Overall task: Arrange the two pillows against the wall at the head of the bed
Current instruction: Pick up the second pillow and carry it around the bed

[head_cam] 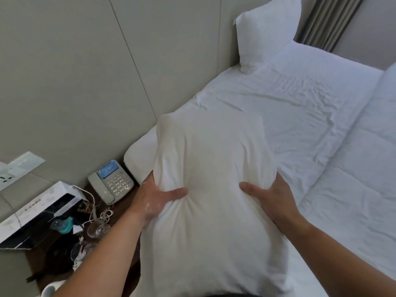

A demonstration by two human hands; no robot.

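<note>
Now near pillow [210, 168] sits between both hands, left hand [157, 197] and right hand [271, 198] clamped on its sides; second pillow [265, 33] well beyond them at wall [85, 71].

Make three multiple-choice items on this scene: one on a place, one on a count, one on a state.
1. Where is the phone?
A. on the bed
B. on the nightstand beside the bed
C. on the floor

2. How many pillows show?
A. one
B. two
C. four

3. How is the near pillow?
A. held by both hands
B. flat on the bed
C. held by one hand

Key: 1 B, it sits on dark wood left of the mattress. 2 B, the far pillow leans on the wall. 3 A, the left hand and right hand squeeze its sides.
</note>
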